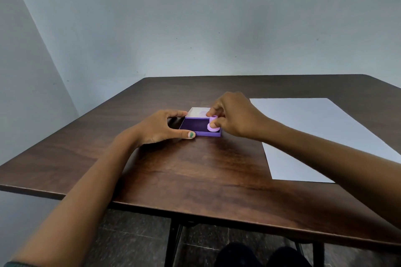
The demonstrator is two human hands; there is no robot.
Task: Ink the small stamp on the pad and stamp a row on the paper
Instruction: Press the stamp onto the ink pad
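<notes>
A purple ink pad lies open on the dark wooden table, its white lid folded back behind it. My left hand grips the pad's left side, index finger along the back edge and thumb on the front edge. My right hand pinches a small lilac stamp that is down on the pad's right end. A blank white sheet of paper lies to the right of the pad, partly under my right forearm.
The table's near edge runs across the lower part of the view, its left edge close to a pale wall. Black table legs and a dark tiled floor show below.
</notes>
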